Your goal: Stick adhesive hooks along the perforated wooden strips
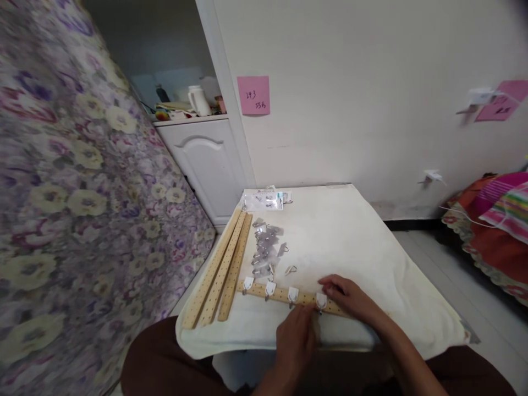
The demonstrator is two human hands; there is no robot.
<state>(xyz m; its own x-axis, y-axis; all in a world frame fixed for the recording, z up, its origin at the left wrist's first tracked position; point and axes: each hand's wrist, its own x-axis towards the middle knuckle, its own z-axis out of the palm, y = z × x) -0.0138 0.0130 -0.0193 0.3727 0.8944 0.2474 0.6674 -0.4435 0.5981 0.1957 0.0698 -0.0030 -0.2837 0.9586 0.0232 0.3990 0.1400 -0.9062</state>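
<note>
Your left hand [296, 330] is bent at the near edge of a perforated wooden strip [306, 298], lower centre of the frame. Its fingertips are partly hidden, so you cannot tell whether they grip the wood or only rest against it. Your right hand [350, 297] has its fingers bent beside the rightmost white hook piece [321, 300]; whether they pinch it or merely lie next to it cannot be made out.

Your right hand and wrist cover much of the strip's right part, and its right end is hard to see. Four white pieces sit along the strip, their metal hooks pointing toward you; the hooks' details are too small to read.

The small bagged parts [264, 247], left of centre, blur together and cannot be counted. Above them, a clear package [262, 201] overlaps other items near the worktop's [371, 247] far edge. Your forearms and the dark trouser legs [173, 357] are cut off at the bottom of the frame.

Three more perforated strips [226, 268] lie side by side along the worktop's left edge. The long strip under your hands lies close to the near edge, where the cloth drops away. The broadest stretch of cloth runs from mid-frame to the slanting right edge, giving your right arm the most room.
</note>
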